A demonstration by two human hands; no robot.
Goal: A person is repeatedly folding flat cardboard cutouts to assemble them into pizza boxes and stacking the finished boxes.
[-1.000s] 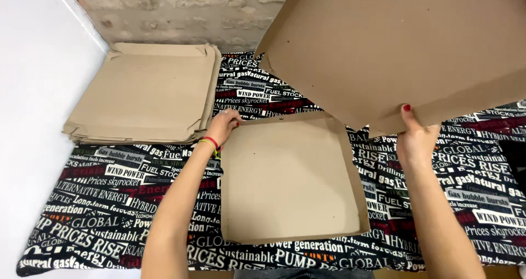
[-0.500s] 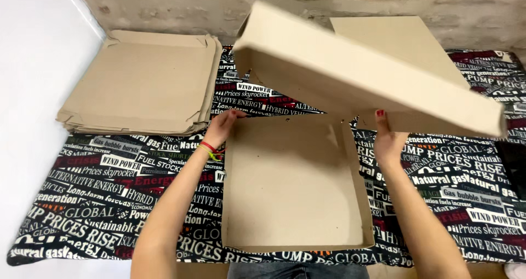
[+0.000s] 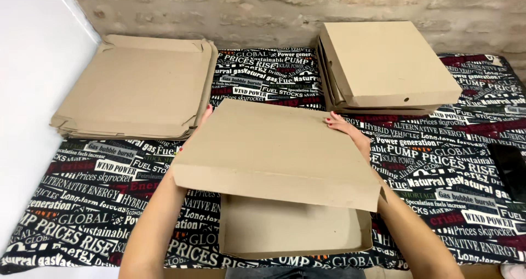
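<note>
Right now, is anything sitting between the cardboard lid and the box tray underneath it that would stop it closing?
Nothing visible does. The lid hangs part-lowered over the open tray, whose visible front part holds nothing. The left hand and right hand are at the lid's back corners, outside the tray. The rear of the tray is hidden.

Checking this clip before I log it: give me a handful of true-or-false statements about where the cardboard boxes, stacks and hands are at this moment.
1. The lid of the flat brown cardboard box is fully shut. False: it is partly lowered, and the front of the tray still shows open beneath it.
2. The right hand touches the far right edge of that lid. True.
3. A stack of unfolded brown cardboard blanks lies at the left. True.
4. The pile of closed brown cardboard boxes sits at the near left corner. False: it sits at the far right, by the brick wall.
5. The left hand rests on the blanks. False: it is at the lid's far left edge, mostly hidden.
</note>
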